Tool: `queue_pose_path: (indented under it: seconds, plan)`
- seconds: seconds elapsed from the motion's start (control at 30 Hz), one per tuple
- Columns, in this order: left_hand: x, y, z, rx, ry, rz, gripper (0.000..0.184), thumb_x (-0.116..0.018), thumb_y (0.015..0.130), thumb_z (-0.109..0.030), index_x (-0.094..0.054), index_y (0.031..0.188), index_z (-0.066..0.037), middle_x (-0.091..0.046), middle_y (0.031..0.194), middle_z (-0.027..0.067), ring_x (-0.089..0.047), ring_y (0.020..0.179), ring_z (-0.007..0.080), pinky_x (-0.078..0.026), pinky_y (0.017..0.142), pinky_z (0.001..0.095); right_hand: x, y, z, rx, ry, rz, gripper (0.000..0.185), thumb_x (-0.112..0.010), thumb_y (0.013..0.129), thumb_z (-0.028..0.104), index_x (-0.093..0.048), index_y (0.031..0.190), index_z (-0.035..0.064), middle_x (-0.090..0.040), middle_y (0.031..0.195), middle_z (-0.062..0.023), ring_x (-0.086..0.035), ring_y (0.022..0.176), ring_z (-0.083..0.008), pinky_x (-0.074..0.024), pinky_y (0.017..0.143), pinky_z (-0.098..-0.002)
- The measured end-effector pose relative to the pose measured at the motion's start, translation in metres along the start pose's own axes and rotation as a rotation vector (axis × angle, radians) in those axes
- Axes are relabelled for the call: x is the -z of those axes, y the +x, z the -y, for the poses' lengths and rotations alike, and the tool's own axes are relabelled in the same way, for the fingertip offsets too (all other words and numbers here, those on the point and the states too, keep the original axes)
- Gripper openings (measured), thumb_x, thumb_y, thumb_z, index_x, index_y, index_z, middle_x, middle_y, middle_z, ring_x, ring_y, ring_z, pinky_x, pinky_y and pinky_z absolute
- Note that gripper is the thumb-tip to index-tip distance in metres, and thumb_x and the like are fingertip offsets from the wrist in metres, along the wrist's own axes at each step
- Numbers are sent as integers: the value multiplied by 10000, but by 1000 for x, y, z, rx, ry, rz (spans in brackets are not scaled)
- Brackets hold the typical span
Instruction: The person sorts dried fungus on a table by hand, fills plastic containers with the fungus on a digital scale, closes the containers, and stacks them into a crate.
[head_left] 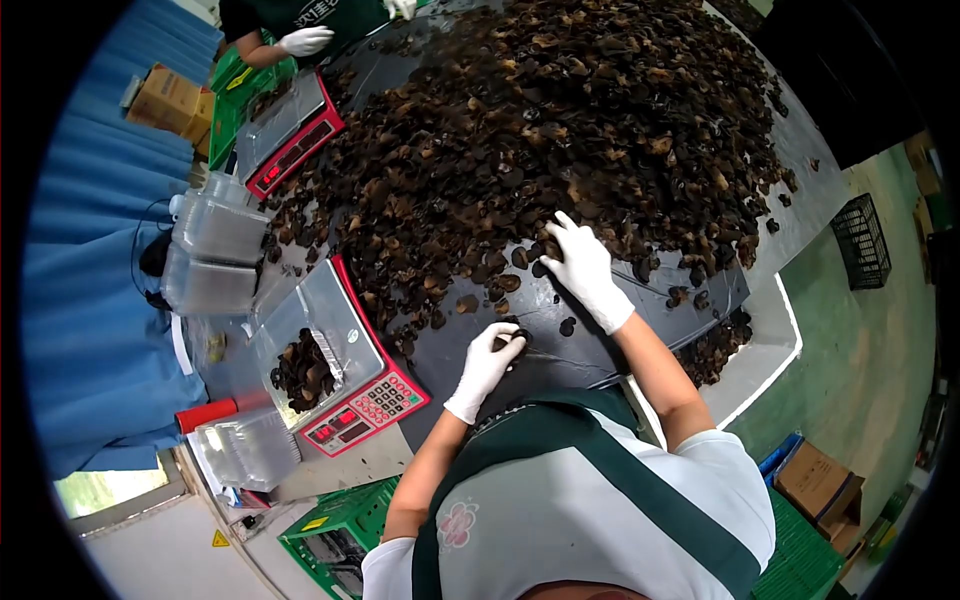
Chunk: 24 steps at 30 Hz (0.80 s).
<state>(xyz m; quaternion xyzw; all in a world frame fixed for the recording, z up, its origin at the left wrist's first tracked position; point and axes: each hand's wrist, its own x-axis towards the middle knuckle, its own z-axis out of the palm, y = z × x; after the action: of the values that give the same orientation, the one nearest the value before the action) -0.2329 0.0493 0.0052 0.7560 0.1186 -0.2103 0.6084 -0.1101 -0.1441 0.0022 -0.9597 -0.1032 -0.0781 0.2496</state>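
A large heap of dark brown dried pieces, like fungus, (560,130) covers the dark table surface (450,370). My left hand (487,366), in a white glove, is closed on a dark piece (518,338) just in front of the heap. At the heap's near edge, my right hand (582,268), also gloved, has its fingers spread, with dark pieces close beside its fingertips. Left of my hands, a red scale (365,412) carries a clear plastic container (320,335) with a small pile of the pieces (303,370).
Clear containers (215,235) are stacked at the left, more (248,450) below. A second red scale (298,150) stands near a co-worker's gloved hand (305,41). A white bin (780,350) with pieces adjoins the table. A black crate (862,243) sits on the floor.
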Motion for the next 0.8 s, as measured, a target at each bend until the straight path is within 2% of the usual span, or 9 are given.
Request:
queue_pose_path:
  seconds: [0.1, 0.17, 0.23, 0.3, 0.43, 0.5, 0.63, 0.7, 0.8]
  plan:
    - [7, 4, 2, 147, -263, 74, 280, -602, 915, -149, -587, 1177, -51, -655, 931, 28, -629, 779, 136, -496, 631, 262, -28, 3, -1, 142, -93, 174, 522, -792, 665, 272, -592, 1099, 62, -548, 1228, -135, -574, 953, -297, -527, 762, -394]
    - [9, 1, -6, 223, -564, 125, 289, -589, 927, -185, -580, 1199, -88, -662, 952, 28, -641, 817, 142, -509, 656, 275, -46, -4, 0, 230, -134, 126, 234, -620, 767, 147, -601, 973, 38, -567, 1192, -162, -569, 966, -307, -529, 730, -390]
    - [9, 3, -3, 238, -585, 132, 336, -524, 956, -219, -538, 1266, -90, -657, 1051, 51, -658, 910, 209, -512, 662, 280, -39, -16, 8, 238, -58, 172, 188, -552, 785, 102, -597, 956, 39, -577, 1189, -152, -573, 952, -298, -533, 714, -380]
    - [6, 3, -1, 261, -786, 154, 362, -511, 960, -237, -513, 1299, -110, -638, 1114, 62, -647, 992, 250, -517, 721, 316, -36, -36, 13, 224, -19, 75, 305, -640, 732, 84, -630, 1037, 95, -609, 1194, -59, -593, 936, -285, -533, 724, -363]
    - [-1, 3, 2, 381, -1010, 229, 406, -512, 954, -355, -499, 1299, -142, -575, 1229, 83, -561, 1147, 270, -460, 909, 453, -8, -59, 37, 194, 200, -22, 364, -674, 753, 135, -610, 1112, 127, -606, 1202, -50, -604, 931, -250, -530, 726, -352]
    - [-5, 5, 12, 260, -1168, 251, 462, -495, 949, -467, -511, 1275, -140, -580, 1225, 73, -560, 1143, 254, -442, 942, 503, -11, -68, 48, 186, 276, 44, 347, -690, 799, 207, -613, 1126, 121, -593, 1238, -58, -595, 930, -259, -526, 731, -348]
    - [-8, 15, 15, 169, -1316, 248, 568, -415, 946, -578, -524, 1269, -124, -562, 1265, 70, -523, 1189, 230, -433, 996, 433, -2, -79, 77, 297, 312, 219, 536, -731, 768, 267, -560, 1245, 90, -547, 1298, -136, -560, 1065, -315, -492, 883, -378]
    - [-10, 24, 36, 140, -1444, 172, 485, -411, 978, -499, -565, 1222, -109, -620, 1167, 67, -597, 1071, 222, -482, 930, 377, 6, -76, 91, 340, 379, 343, 633, -756, 742, 276, -524, 1298, 82, -532, 1310, -161, -516, 1163, -342, -449, 962, -398]
    - [0, 20, 44, 25, -1605, 355, 386, -402, 994, -343, -524, 1270, -101, -583, 1236, 97, -570, 1125, 243, -460, 973, 401, 7, -71, 102, 375, 441, 291, 649, -768, 722, 222, -516, 1296, 55, -518, 1322, -173, -505, 1185, -348, -420, 1000, -406]
